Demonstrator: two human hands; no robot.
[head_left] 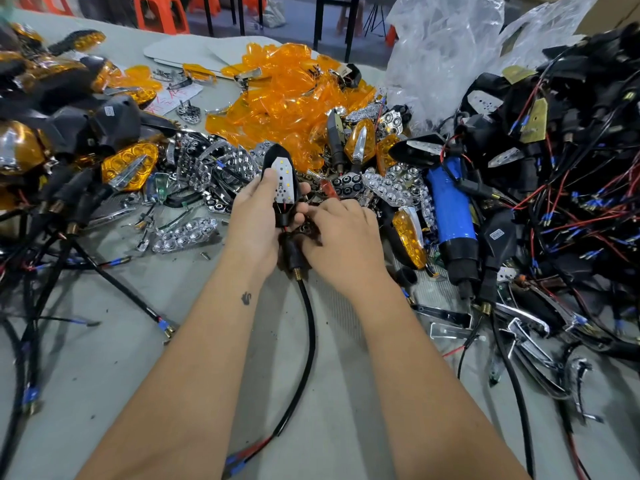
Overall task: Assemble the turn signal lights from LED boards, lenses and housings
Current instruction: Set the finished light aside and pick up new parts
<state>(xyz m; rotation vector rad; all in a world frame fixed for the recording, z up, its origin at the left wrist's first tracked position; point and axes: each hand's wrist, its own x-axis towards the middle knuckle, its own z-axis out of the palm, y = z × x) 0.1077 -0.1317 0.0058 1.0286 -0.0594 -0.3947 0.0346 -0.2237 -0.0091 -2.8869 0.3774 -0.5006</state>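
- The black housing (280, 188) is held upright above the surface (173, 341) in the left hand (258, 216); that grip is closed round it, the thumb pressed on the white LED board (284, 180), seemingly to seat it.
- The right hand (341, 237) is curled at the housing's stem; what it pinches cannot be told.
- Amber lenses (287, 98) are piled behind, within reach.

We are in a small assembly workshop. Our grey table (104, 358) is heaped with translucent orange plastic lenses (277, 88), black wired housings (571, 133) and chrome reflector pieces (185, 233).
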